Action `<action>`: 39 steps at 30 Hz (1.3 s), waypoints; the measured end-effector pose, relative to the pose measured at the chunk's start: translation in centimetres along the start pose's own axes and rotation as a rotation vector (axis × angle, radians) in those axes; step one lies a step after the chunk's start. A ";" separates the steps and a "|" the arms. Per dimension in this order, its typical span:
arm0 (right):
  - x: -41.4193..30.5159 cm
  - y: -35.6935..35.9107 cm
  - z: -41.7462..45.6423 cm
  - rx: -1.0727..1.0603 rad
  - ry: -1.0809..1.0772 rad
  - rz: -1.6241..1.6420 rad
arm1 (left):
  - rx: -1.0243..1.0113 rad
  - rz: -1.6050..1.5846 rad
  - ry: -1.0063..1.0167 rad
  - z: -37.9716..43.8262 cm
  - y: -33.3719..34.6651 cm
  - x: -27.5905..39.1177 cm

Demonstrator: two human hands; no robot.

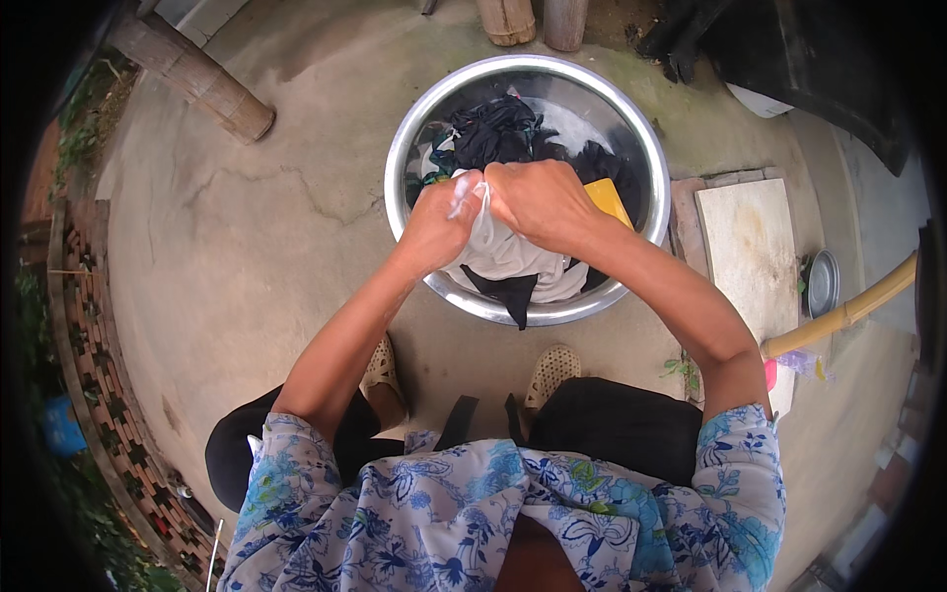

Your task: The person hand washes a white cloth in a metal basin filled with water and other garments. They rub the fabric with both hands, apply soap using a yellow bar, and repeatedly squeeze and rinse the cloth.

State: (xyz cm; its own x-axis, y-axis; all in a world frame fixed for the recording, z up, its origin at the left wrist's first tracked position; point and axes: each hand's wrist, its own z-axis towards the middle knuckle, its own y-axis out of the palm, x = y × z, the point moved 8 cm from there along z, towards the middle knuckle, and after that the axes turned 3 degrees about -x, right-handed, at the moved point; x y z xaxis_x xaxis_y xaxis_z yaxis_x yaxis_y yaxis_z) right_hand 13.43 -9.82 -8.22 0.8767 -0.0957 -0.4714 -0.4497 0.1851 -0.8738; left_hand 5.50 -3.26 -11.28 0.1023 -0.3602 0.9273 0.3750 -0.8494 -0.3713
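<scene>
Both of my hands are closed on a white cloth garment [494, 248] over a wide metal basin [397, 166]. My left hand [442, 220] grips a bunched fold and has white suds on its thumb side. Pressed up against it, my right hand [544, 201] holds the same fold. The lower part of the white cloth spreads over the near side of the basin, where a piece of black cloth [509, 292] hangs over the rim. Dark wet clothes [494, 129] lie heaped behind my hands. A yellow object [610, 201] shows beside my right wrist, partly hidden by it.
Concrete floor [244, 296] surrounds the basin. A bamboo post [196, 78] stands at upper left, and two cut posts [507, 21] stand behind the basin. To the right are a pale slab [747, 251], a metal lid or dish [823, 283] and a bamboo pole [843, 314]. Stacked bricks [96, 355] line the left.
</scene>
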 end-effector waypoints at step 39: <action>-0.4 1.3 -0.7 -0.066 0.027 -0.030 | -0.076 -0.062 -0.116 0.9 -0.2 -1.4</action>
State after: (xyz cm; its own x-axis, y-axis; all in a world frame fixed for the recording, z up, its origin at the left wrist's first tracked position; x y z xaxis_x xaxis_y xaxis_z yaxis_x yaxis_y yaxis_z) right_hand 12.35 -10.17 -9.27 0.8853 -0.1271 -0.4472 -0.4344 0.1168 -0.8931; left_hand 6.06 -2.21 -12.48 0.1882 -0.2632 0.9462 0.3139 -0.8968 -0.3118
